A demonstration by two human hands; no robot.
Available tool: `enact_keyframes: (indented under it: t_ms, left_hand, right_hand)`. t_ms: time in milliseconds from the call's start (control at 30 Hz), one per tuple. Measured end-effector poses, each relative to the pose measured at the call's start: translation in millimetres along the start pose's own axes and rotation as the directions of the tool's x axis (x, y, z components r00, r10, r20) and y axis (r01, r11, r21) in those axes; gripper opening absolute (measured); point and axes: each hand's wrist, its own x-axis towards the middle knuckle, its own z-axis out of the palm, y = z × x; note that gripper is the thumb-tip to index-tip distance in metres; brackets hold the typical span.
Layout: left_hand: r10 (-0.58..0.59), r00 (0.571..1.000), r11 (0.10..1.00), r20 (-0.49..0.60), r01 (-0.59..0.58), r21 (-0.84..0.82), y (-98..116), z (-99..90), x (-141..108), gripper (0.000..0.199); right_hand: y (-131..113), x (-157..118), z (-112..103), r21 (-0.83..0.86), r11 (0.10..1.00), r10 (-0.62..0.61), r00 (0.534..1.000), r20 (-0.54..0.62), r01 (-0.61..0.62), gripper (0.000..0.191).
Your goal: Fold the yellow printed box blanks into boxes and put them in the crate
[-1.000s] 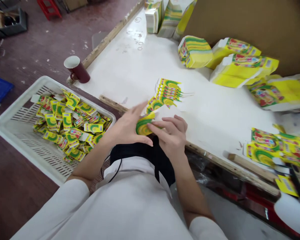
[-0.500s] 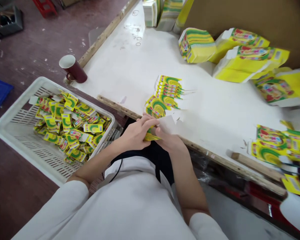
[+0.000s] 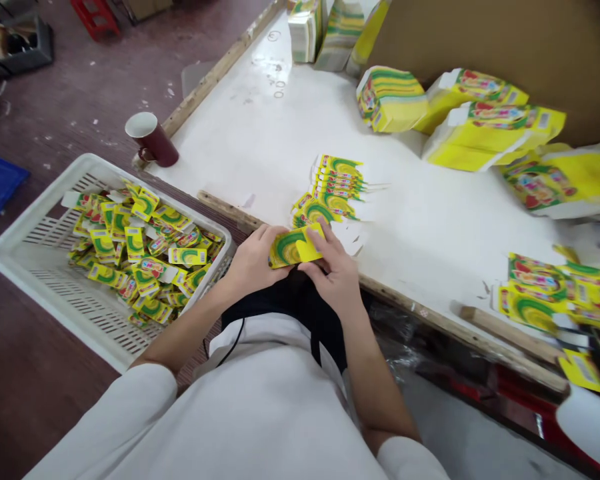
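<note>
1. White desk, wood-edged, above a reddish floor; yellow bundles along its far side.
2. Yellow-green box held between both hands at the desk's near edge, before the torso.
3. Left hand: box's left end gripped between thumb and fingers.
4. Right hand: fingers and thumb narrowed on the right end, at a yellow flap.
5. Cartons overlap on the desk, just beyond the box.
6. Basket at left, small boxes inside; mug near the desk's corner.
</note>
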Motion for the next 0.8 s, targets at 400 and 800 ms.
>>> enact_keyframes:
  t_ms: [400, 800]
  left_hand:
    - [0.068, 0.997, 0.997, -0.029, -0.067, 0.041, -1.9, -14.4, 3.1, 0.050]
    - [-0.339, 0.806, 0.849, -0.484, 0.484, 0.211, -75.9, -83.2, -47.7, 0.072]
  right_hand:
    - [-5.2, 10.2, 0.2, 0.080, 0.993, 0.085, 0.995, 0.057, -0.089, 0.035]
    - [66.7, 39.1, -2.3, -0.542, 0.778, 0.277, 0.948, -0.156, -0.317, 0.058]
